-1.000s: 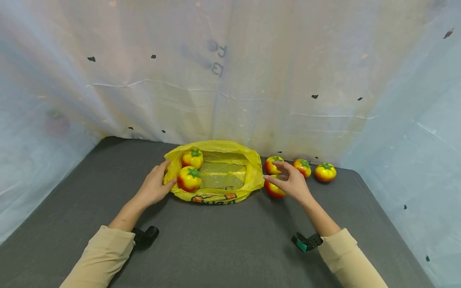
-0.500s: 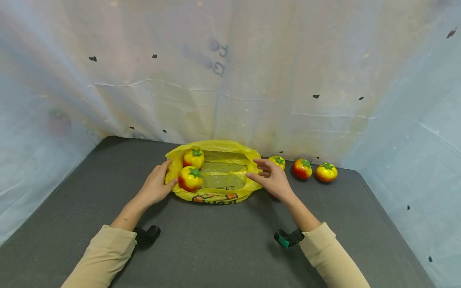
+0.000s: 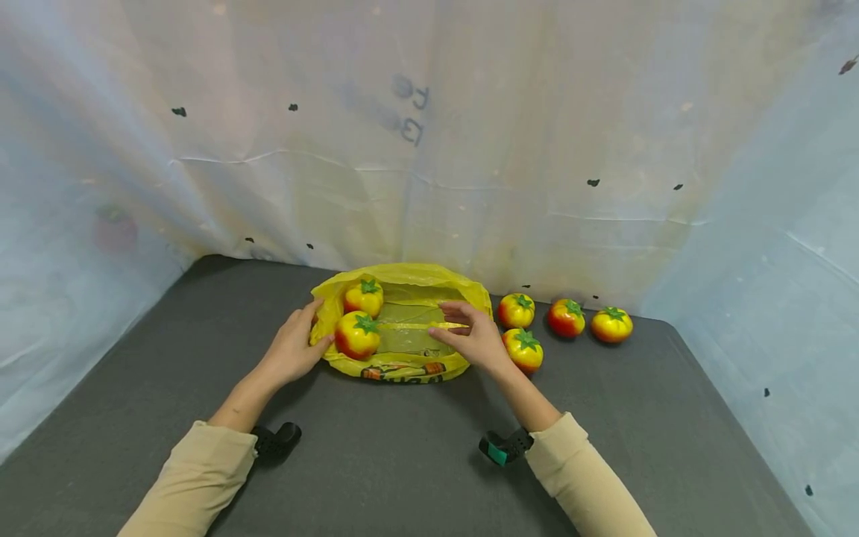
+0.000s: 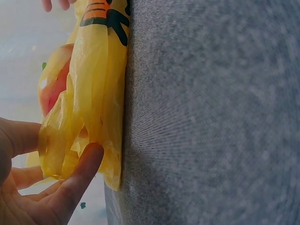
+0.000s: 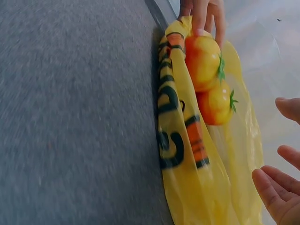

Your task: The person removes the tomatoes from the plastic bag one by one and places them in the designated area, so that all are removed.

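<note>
A yellow plastic bag point(image 3: 403, 373) lies open side up, with dark lettering and orange prints on its front. Inside its left end sit two glossy red-and-yellow tomatoes, a front tomato point(image 3: 358, 335) and a rear tomato point(image 3: 363, 298), each with a green leafy top. My left hand point(image 3: 290, 347) holds the bag's left end; the left wrist view shows thumb and fingers on both sides of the yellow film point(image 4: 58, 145). Over the right half of the opening hovers my right hand point(image 3: 478, 339), fingers spread apart and loosely bent, with nothing between them.
Right of the bag stand several more tomatoes: one near my right wrist point(image 3: 523, 350), another tomato point(image 3: 516, 310) behind it, then a tomato point(image 3: 567, 318) and a tomato point(image 3: 611, 325) farther right. A pale sheet wall point(image 3: 496, 194) closes off the dark grey table point(image 3: 389, 462) at the back.
My right hand has moved left, from beside the tomatoes at the bag's right to over its opening, uncovering those tomatoes. My left hand stays at the bag's left end.
</note>
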Demonstrator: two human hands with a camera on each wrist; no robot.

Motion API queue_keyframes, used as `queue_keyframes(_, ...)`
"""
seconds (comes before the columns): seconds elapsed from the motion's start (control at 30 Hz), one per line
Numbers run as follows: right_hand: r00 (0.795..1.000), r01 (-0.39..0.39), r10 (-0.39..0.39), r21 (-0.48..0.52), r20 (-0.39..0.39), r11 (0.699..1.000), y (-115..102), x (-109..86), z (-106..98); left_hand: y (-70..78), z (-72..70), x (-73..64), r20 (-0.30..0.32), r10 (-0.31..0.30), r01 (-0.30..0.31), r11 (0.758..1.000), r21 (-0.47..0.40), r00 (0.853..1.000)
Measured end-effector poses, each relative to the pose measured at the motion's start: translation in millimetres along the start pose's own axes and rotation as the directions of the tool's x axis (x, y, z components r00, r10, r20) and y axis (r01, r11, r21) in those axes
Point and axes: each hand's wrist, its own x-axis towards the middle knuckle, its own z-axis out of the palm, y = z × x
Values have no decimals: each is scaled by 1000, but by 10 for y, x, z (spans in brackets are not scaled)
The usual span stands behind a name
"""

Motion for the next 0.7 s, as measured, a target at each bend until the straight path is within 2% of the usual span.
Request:
queue_keyframes(0.27, 1000, 3, -3, 11, -3, 1000, -46, 45, 181, 28, -20, -9, 0, 0, 0, 1000, 2, 1000)
queue_keyframes(0.4, 999, -25, 24, 38, 28, 999, -44, 75, 274, 22, -20, -21, 1, 2, -2, 1000, -10, 1000)
queue_keyframes(0.7, 996, -19, 12, 76, 93, 997, -27, 143, 478, 33, -9, -29, -23, 17, -18, 1000, -17, 1000)
